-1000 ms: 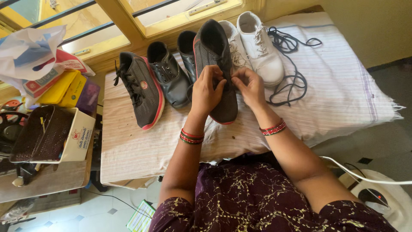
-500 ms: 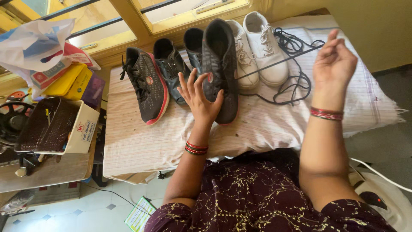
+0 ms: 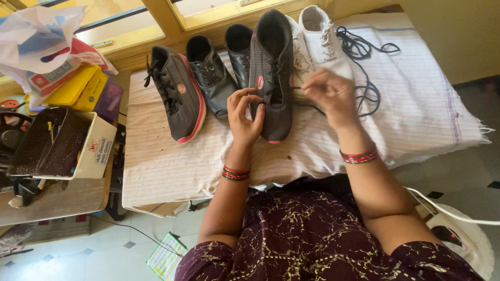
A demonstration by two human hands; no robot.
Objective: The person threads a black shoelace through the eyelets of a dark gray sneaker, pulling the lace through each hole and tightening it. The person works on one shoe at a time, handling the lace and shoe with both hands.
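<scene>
The left hand (image 3: 244, 115), fingers curled, grips the side of the grey shoe (image 3: 271, 78) standing mid-table (image 3: 156, 166) toward the far edge. The right hand (image 3: 328, 93) pinches its black lace (image 3: 364, 78) beside white shoes (image 3: 323, 36).

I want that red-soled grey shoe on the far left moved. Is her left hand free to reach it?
Probably not at once: the left hand grips the dark shoe. The grey shoe lies unobstructed beside it.

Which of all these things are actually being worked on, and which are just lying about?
In hand:
- dark grey mesh sports shoe, steadied by left hand
- black lace, pinched by right hand

Lying about:
- grey shoe with red sole
- black leather shoes
- white sneakers
- yellow box
</scene>
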